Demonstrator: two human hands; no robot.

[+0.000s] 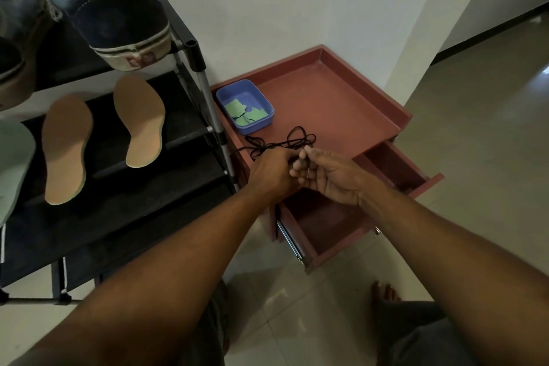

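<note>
Gripping the black shoelace, the left hand has fingers curled round the near end; knuckles up, at the front edge of the red-brown cabinet; right hand just beside it, palm up, fingers half curled, fingertips touching the left hand's fingers; a dark bit of lace shows between the two hands, cannot tell whether the right thumb and forefinger pinch it; the rest of the lace lies in loose tangled loops on the cabinet top just beyond the hands, one strand trailing left over the edge; blue tray sits near the lace at the top's left side, green paper scraps inside; open drawer under the hands, pulled out toward the camera; shoe rack stands against the cabinet's left side; two tan insoles lean on a lower shelf, blue sneaker on the shelf above; bare foot on the tiled floor at lower right
</note>
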